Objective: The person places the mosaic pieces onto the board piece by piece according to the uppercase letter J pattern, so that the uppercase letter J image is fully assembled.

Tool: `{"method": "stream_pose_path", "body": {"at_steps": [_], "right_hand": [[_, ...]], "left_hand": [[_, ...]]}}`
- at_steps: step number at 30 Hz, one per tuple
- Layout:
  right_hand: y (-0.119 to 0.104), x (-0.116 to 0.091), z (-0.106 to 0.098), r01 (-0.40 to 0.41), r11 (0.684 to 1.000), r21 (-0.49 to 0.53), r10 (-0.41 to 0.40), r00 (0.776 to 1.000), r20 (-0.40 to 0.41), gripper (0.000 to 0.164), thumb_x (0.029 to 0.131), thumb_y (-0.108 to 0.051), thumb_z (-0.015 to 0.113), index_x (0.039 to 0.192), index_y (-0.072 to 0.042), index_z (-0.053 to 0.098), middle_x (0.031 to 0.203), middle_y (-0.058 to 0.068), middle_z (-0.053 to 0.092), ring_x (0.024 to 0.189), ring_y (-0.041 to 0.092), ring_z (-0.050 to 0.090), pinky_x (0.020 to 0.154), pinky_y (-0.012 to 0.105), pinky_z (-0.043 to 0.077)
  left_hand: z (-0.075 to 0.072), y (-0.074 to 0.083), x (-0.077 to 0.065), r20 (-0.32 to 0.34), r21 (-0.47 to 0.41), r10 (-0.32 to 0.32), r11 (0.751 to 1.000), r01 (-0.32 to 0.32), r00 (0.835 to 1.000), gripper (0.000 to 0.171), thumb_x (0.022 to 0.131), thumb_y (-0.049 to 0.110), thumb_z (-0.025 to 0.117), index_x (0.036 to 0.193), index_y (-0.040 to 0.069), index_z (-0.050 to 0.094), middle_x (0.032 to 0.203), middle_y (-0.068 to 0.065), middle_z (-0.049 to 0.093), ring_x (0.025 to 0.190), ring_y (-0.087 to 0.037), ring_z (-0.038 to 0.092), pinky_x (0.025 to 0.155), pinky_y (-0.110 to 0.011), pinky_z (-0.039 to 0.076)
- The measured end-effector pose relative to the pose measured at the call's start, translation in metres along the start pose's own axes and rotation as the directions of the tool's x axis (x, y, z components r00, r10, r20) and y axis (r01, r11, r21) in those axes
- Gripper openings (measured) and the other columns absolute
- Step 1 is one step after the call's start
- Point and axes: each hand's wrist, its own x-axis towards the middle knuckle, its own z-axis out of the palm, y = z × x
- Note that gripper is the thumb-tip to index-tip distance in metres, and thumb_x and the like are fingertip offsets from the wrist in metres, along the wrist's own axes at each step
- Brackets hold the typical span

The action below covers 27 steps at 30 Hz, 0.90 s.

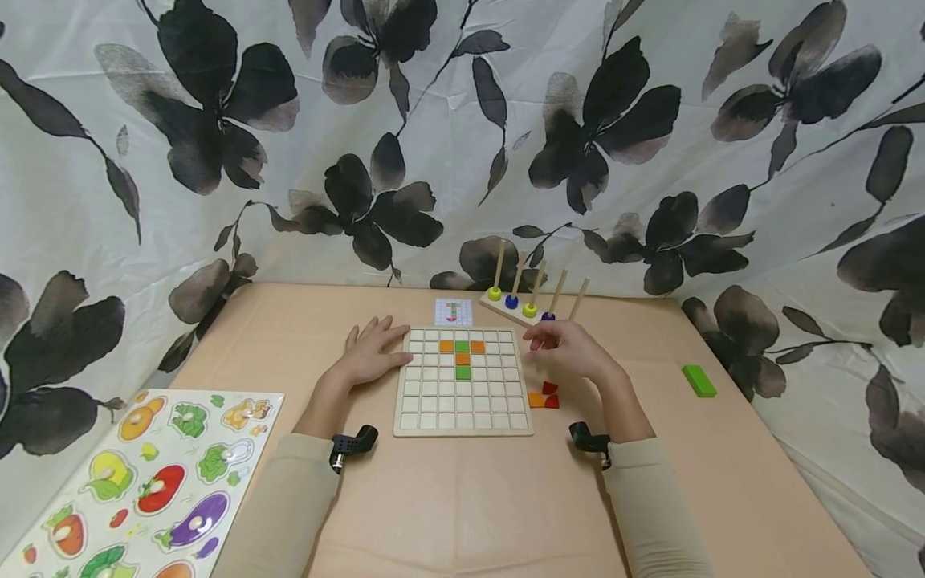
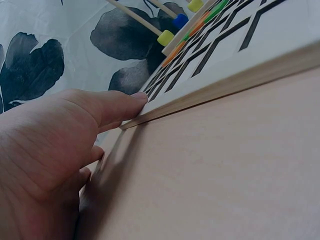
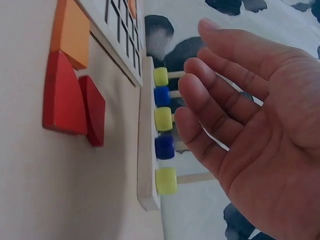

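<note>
A white grid board [image 1: 426, 405] lies on the table, with orange squares [image 1: 446, 347] and green squares [image 1: 463, 373] set in a T shape in its upper cells. My left hand [image 1: 367, 355] rests at the board's left side, fingers spread, its thumb [image 2: 132, 100] on the rim. Above the table by the board's upper right corner is my right hand [image 1: 574, 349], fingers loosely bent and holding nothing. Below it lie an orange block [image 3: 71, 35] and two red curved-edged blocks [image 3: 60, 100], close beside the board's right edge.
Behind the board are a small pattern card [image 1: 453, 312] and a wooden peg stand [image 3: 147, 190] with yellow and blue beads. A green block [image 1: 698, 381] lies far right. A vegetable-picture board [image 1: 246, 409] covers the left front. Flowered cloth [image 1: 462, 144] hangs behind the table.
</note>
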Motion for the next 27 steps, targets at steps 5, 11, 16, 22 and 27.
{"method": "stream_pose_path", "body": {"at_steps": [5,11,16,22,27], "right_hand": [[0.002,-0.003,-0.005,-0.037,0.998,0.049,0.031,0.993,0.116,0.025,0.091,-0.003,0.073,0.116,0.000,0.072,0.100,0.013,0.070,0.093,0.032,0.062,0.085,0.040,0.055],[0.007,-0.004,-0.004,-0.056,0.995,0.079,0.035,0.968,0.248,0.025,0.090,-0.009,0.080,0.112,-0.003,0.072,0.094,0.009,0.070,0.080,0.034,0.068,0.078,0.037,0.061],[0.010,-0.003,-0.004,-0.057,0.997,0.057,0.036,0.947,0.318,0.021,0.087,-0.007,0.082,0.106,-0.003,0.074,0.088,0.007,0.070,0.077,0.027,0.065,0.076,0.034,0.058],[0.015,-0.003,-0.005,-0.092,0.995,0.030,0.073,0.913,0.402,0.021,0.086,-0.005,0.082,0.106,-0.002,0.075,0.082,0.005,0.065,0.077,0.020,0.059,0.074,0.030,0.049],[0.016,-0.003,-0.003,-0.113,0.993,0.016,0.096,0.902,0.422,0.019,0.086,-0.005,0.083,0.103,-0.004,0.076,0.078,0.003,0.062,0.073,0.019,0.056,0.068,0.029,0.043]], "left_hand": [[-0.001,0.002,0.000,0.000,-0.004,-0.002,1.000,0.002,1.000,0.068,0.099,0.043,0.065,0.157,0.013,0.047,0.171,-0.024,0.020,0.160,-0.048,0.006,0.125,-0.068,-0.008],[-0.001,0.002,0.000,-0.002,0.001,-0.007,1.000,0.007,1.000,0.068,0.099,0.044,0.065,0.157,0.013,0.047,0.171,-0.024,0.021,0.160,-0.048,0.006,0.125,-0.067,-0.008],[0.000,0.001,0.000,-0.005,0.000,-0.008,1.000,0.008,1.000,0.068,0.099,0.044,0.065,0.157,0.014,0.047,0.172,-0.024,0.021,0.160,-0.048,0.006,0.125,-0.067,-0.008],[-0.001,0.002,0.000,-0.005,-0.002,-0.006,1.000,0.006,1.000,0.068,0.099,0.043,0.065,0.157,0.014,0.048,0.171,-0.024,0.021,0.160,-0.048,0.006,0.125,-0.067,-0.008],[0.000,0.003,-0.001,-0.003,-0.003,-0.009,1.000,0.009,1.000,0.068,0.099,0.043,0.065,0.157,0.013,0.048,0.171,-0.024,0.020,0.160,-0.048,0.006,0.125,-0.067,-0.008]]}}
